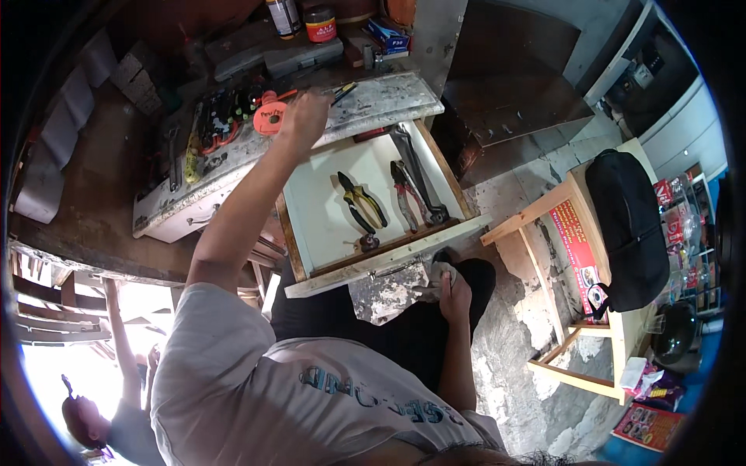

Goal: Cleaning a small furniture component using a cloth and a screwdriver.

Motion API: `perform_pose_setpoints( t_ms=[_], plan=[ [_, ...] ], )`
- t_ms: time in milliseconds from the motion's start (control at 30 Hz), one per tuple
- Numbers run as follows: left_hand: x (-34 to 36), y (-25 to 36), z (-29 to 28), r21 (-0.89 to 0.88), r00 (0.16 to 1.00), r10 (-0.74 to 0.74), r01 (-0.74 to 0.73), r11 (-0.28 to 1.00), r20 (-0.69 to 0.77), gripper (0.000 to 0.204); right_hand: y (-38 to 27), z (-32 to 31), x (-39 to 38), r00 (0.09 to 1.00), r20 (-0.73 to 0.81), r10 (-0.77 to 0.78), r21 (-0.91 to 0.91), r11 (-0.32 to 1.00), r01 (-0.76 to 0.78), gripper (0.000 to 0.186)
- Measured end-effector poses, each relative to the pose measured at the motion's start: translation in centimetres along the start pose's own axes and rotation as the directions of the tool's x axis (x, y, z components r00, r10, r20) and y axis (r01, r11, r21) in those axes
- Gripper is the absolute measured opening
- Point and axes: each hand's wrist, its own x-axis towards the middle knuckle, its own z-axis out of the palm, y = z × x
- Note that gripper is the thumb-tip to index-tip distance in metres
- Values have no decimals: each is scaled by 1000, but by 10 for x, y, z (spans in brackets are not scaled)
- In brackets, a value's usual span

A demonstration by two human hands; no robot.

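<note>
My left hand reaches over the paint-stained bench top, its fingers curled downward and closed; whatever they grip is hidden. Beside it lies a round orange-red spool. A small yellow-and-black tool lies just past the fingers. Near my knee, my right hand is closed on a grey rag. Between my hands is a pulled-out drawer. In it are yellow-and-black pliers, red-and-black pliers, a long metal wrench and a small metal piece.
Several hand tools and a wrench crowd the bench's left part. A red tub and a blue box stand behind. At right, a black bag rests on a wooden stool. Another person is at lower left.
</note>
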Motion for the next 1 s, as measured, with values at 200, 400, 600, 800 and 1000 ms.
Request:
perform_pose_setpoints(
  t_ms=[200, 400, 600, 800, 1000],
  plan=[
    [12, 1, -10, 32, 994, -67, 64, 997, 82, 35, -15, -1, 2, 999, 41, 4, -103, 995, 0, 39],
    [-61, 60, -41, -431, 974, 115, -20, 902, 194, 42, -7, 3, 1, 1000, 32, 0, -105, 995, 3, 39],
    [-139, 87, -10, -536, 826, 453, -229, 813, 335, 61, -5, 9, 3, 997, 58, -42, -168, 984, 51, 37],
    [-127, 91, 13, -419, 705, 466, -257, 871, 535, 63, -13, 7, 8, 997, 70, -36, -160, 986, 46, 41],
    [-135, 85, 17, -499, 815, 504, -322, 805, 286, 59, -13, 9, 9, 996, 88, -10, -152, 988, 24, 41]
  ],
)
